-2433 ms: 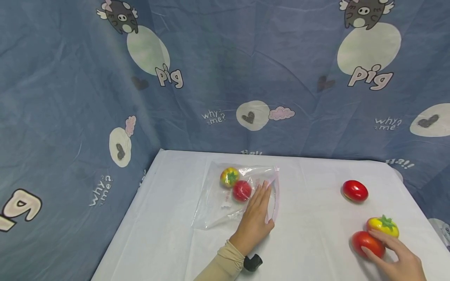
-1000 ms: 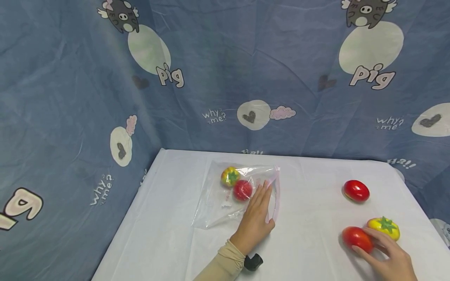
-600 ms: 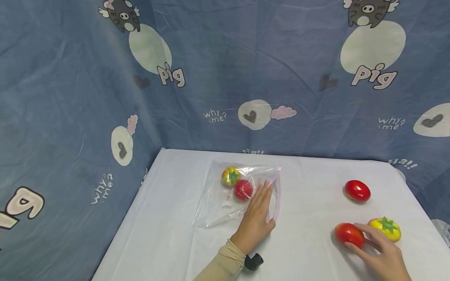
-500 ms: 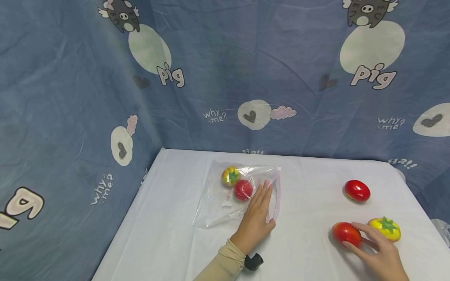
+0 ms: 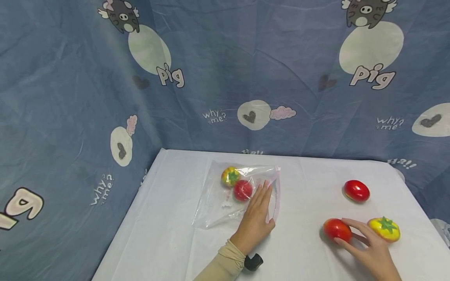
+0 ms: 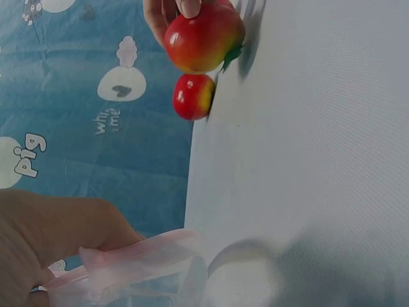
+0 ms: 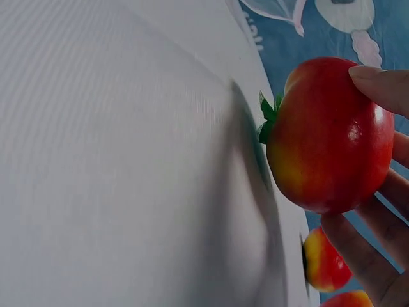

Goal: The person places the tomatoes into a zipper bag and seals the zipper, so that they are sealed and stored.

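In the head view my right hand (image 5: 367, 244) holds a glossy red toy tomato (image 5: 337, 230), thumb and fingers curled round it. The right wrist view shows green leaves and a yellow patch on this tomato (image 7: 332, 134), and its shadow on the white cloth. My left hand (image 5: 254, 218) rests with straight fingers on a clear zip bag (image 5: 211, 210), near its mouth. Inside the bag lie a yellow-green toy fruit (image 5: 230, 176) and a red one (image 5: 242, 190). In the left wrist view the bag's pink-edged rim (image 6: 140, 256) stands up beside the thumb (image 6: 96, 220).
A second red toy fruit (image 5: 356, 191) lies at the back right of the white-covered table (image 5: 302, 253). Close to my right hand sits a yellow one with green leaves (image 5: 384, 229). Blue printed cloth (image 5: 197, 86) hangs behind. A black device (image 5: 253, 262) shows at my left wrist.
My right hand has carried the red tomato leftward, away from the yellow fruit. The left hand and the bag have stayed where they were.
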Tool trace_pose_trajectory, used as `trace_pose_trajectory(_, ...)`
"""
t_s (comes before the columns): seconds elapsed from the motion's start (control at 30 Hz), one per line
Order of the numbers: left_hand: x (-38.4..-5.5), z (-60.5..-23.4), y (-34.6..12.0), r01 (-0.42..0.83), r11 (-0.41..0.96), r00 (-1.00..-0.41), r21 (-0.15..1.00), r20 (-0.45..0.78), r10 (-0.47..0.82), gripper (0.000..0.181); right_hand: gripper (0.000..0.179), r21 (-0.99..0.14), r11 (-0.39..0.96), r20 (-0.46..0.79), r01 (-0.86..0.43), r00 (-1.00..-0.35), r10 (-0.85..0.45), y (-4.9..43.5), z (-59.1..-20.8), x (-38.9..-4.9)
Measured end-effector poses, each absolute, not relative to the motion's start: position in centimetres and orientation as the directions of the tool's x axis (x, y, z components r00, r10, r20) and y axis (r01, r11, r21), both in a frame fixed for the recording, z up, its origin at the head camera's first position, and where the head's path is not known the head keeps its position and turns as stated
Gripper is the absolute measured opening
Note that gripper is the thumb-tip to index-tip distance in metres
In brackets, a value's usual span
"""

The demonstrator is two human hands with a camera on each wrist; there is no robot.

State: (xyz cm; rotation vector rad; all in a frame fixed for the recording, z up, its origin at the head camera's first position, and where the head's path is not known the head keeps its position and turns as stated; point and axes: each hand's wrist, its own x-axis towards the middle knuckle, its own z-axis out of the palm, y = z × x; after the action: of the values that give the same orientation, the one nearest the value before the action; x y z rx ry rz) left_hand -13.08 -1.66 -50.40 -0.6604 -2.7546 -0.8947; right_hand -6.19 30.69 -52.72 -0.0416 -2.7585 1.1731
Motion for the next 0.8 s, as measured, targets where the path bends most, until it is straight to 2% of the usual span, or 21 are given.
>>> trace_pose_trajectory(0.5,-13.1,-50.4,-1.7,0.465,0.721,-0.885,0.514,0.296,0.359,0.101,0.059,-0.711,0.697,0.159,-0.096,-0.987,0.026,29.2,-52.5,-7.3)
trace_pose_trajectory(0.8,-13.1,-50.4,-1.8,0.476,0.72,-0.878,0.505,0.316,0.358,0.101,0.058,-0.719,0.665,0.246,-0.203,-0.969,-0.03,28.4,-52.1,-7.8)
